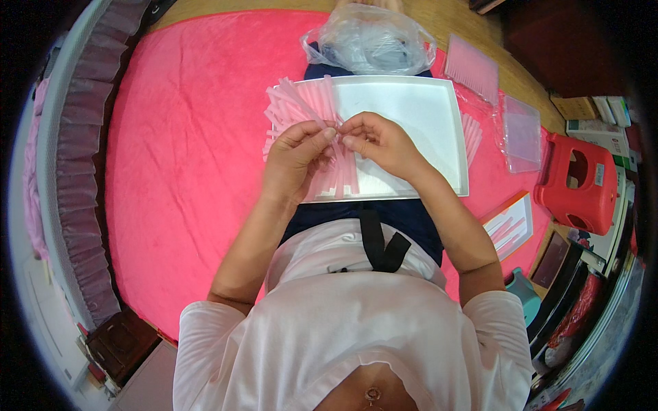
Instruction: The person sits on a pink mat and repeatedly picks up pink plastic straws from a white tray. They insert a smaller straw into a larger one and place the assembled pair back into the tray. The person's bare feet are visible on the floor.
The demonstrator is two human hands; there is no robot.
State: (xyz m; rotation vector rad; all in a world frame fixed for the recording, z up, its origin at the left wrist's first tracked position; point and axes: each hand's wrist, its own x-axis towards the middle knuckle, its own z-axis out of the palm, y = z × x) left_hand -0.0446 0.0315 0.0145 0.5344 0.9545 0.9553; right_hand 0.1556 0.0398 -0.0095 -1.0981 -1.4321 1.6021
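A shallow white tray (411, 103) rests across my lap. Many thin pink tubes (291, 103), straw-like, lie heaped at its left side, some hanging over the rim. Over the heap, my left hand (295, 157) is closed, pinching a pink tube between thumb and fingers. My right hand (385, 142) meets it fingertip to fingertip above the tray's middle. Its thumb and forefinger are pinched together by the tube's end; whatever lies between them is too small and hidden to name. More pink tubes hang below the left fingers toward the tray's near edge.
A clear plastic bag (373, 41) sits beyond the tray. On the pink blanket (185, 151) at right lie more pink tubes (471, 137), clear packs (522, 133) and an orange-edged box lid (510, 222) holding pink pieces. A red stool (582, 185) stands farther right.
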